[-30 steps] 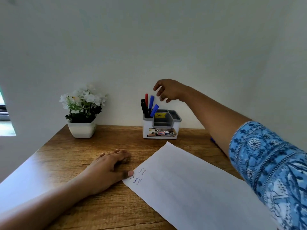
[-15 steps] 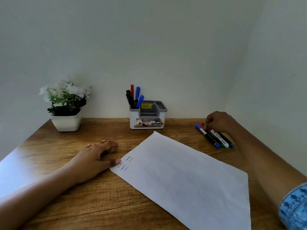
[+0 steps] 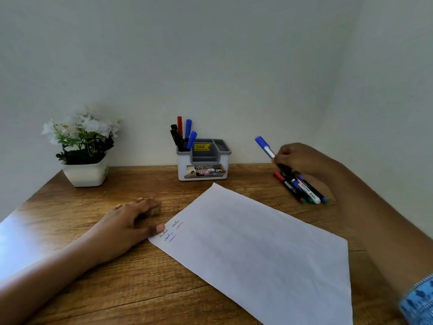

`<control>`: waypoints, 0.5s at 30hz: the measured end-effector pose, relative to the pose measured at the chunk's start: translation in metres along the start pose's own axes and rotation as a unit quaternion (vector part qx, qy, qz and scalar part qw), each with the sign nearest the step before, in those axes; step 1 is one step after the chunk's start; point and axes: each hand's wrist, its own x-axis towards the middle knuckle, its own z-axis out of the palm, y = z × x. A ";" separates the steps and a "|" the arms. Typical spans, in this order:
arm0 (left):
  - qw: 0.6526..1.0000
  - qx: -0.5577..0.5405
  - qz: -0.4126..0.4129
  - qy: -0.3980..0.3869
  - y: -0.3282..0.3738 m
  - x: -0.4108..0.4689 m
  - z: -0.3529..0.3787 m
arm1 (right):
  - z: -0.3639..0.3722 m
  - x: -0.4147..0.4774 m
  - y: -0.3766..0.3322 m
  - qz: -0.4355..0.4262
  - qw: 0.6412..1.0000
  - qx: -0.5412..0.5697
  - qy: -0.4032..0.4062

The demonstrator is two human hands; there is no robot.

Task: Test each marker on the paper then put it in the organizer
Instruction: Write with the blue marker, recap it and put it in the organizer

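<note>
Nearest the person, a white sheet of paper [image 3: 257,249] lies at an angle on the brown wooden table [image 3: 117,296]. It has a few short lines of handwritten test scribbles [image 3: 172,231] at its left corner. The left hand [image 3: 124,224] rests flat beside that corner, fingers straight and relaxed, and the thumb tip presses the paper's edge to pin it.

Further back on the right, the right hand [image 3: 297,158] has its fingers curled round a white marker with a blue cap [image 3: 263,146]. It holds the marker tilted in the air, cap pointing up and left, just above a small heap of loose markers [image 3: 302,188] on the table.

By the wall stands a white and grey plastic desk organizer [image 3: 182,165], with black, red and blue markers [image 3: 182,134] upright in its left compartment. A white pot of white flowers [image 3: 85,173] sits well to its left.

The step in hand appears to be fetching the next marker for testing. The cap is on, so the next move likely calls for uncapping it, probably with the left hand's help, and then bringing the tip to bare paper below the scribbles.
</note>
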 end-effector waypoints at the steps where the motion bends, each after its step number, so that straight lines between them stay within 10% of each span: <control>1: 1.000 -0.009 0.003 0.002 0.000 -0.001 0.000 | 0.000 -0.009 -0.014 -0.034 0.998 0.053 -0.023; 10: 0.975 -0.088 0.148 0.143 0.013 -0.020 -0.007 | 0.056 -0.073 -0.092 -0.345 0.927 -0.128 -0.077; 15: 0.966 -0.048 0.196 0.163 0.023 -0.025 -0.012 | 0.064 -0.094 -0.107 -0.338 0.939 0.048 -0.041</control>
